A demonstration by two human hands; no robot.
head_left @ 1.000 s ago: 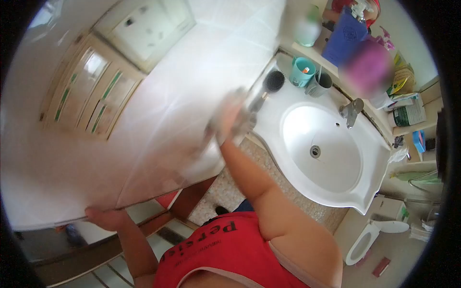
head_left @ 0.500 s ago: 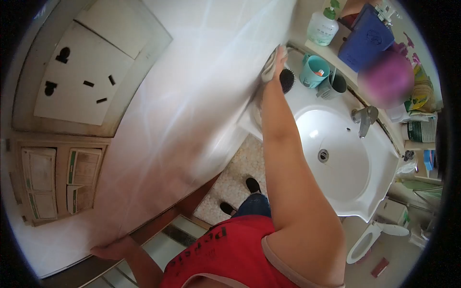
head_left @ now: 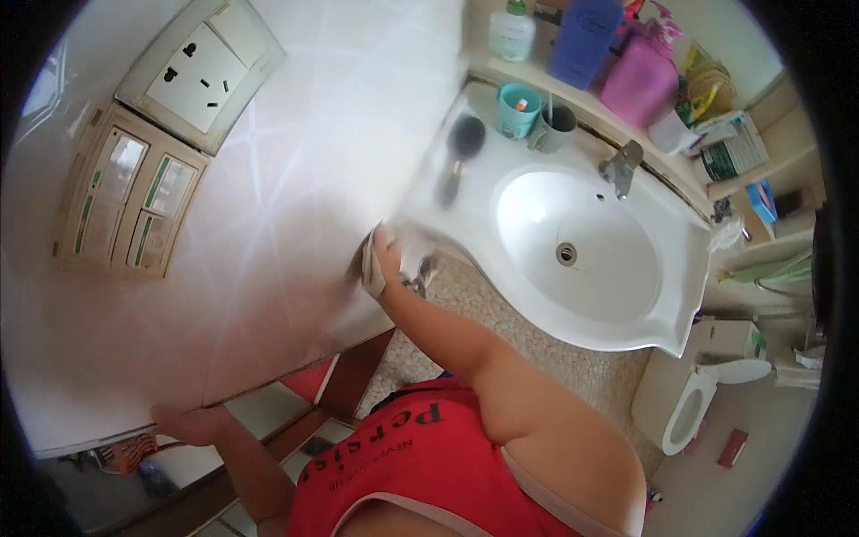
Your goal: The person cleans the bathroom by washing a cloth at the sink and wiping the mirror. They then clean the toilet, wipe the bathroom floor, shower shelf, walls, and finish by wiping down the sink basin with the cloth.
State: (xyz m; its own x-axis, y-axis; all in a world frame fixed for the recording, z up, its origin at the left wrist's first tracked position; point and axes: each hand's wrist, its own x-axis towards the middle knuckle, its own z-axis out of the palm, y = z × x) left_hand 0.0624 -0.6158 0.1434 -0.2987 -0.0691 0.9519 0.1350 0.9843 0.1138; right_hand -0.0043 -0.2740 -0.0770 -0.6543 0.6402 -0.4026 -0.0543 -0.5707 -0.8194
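Note:
My right hand (head_left: 388,259) is closed on a greyish-beige cloth (head_left: 372,270) and presses it against the shiny tiled wall (head_left: 268,242), left of the washbasin's edge. At the lower left, my left hand (head_left: 190,424) rests at the bottom edge of the wall; its fingers are mostly hidden. On the white washbasin (head_left: 501,237), beyond the right hand, lies a black hairbrush (head_left: 466,139). A turquoise cup (head_left: 517,115) and a grey cup (head_left: 553,130) stand behind it.
A faucet (head_left: 621,168) rises over the basin. Along the shelf are a green-topped pump bottle (head_left: 512,36), a blue bottle (head_left: 583,45) and a pink pump bottle (head_left: 640,80). Wall sockets (head_left: 201,76) and switches (head_left: 130,197) sit at left. A toilet (head_left: 689,416) stands lower right.
My right hand has moved with the cloth down along the wall, from beside the hairbrush towards my body. The view has shifted; my left hand stays at the wall's edge.

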